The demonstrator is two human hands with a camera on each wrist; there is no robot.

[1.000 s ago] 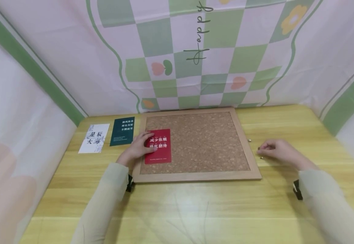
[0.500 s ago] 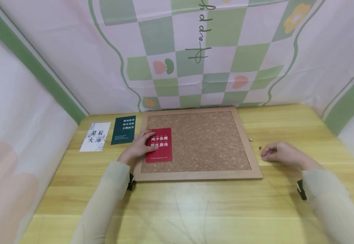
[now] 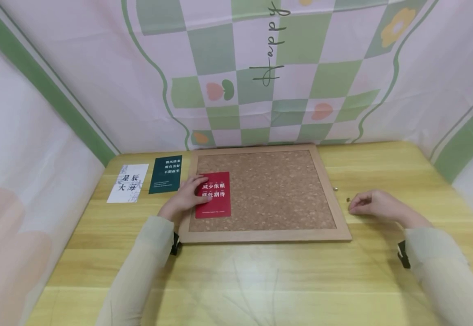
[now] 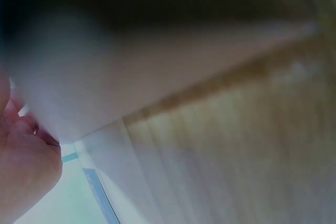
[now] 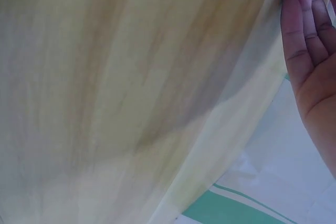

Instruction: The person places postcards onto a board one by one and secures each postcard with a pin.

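My left hand (image 3: 184, 197) lies across the left frame of a cork board (image 3: 277, 194), its thumb and fingertips resting on a red card (image 3: 216, 208) with white lettering. The card sits upright on the cork at the left. Off the board's right side, my right hand (image 3: 373, 206) is down at the table, thumb and fingertips together on a small metal push pin, mostly hidden by them. In the right wrist view, the fingers (image 5: 294, 40) bend towards the thumb. Another push pin (image 3: 348, 199) lies just beyond the fingertips, and one more push pin (image 3: 335, 189) lies beside the frame.
A dark green card (image 3: 165, 174) and a white card (image 3: 127, 183) lie left of the board on the wooden table (image 3: 261, 280). Behind the board hangs a checkered cloth (image 3: 257, 104), with more cloth at both sides.
My right hand has shifted slightly right and towards me, from the farther pin to the nearer one, now covered by its fingertips. The left hand stays on the red card.
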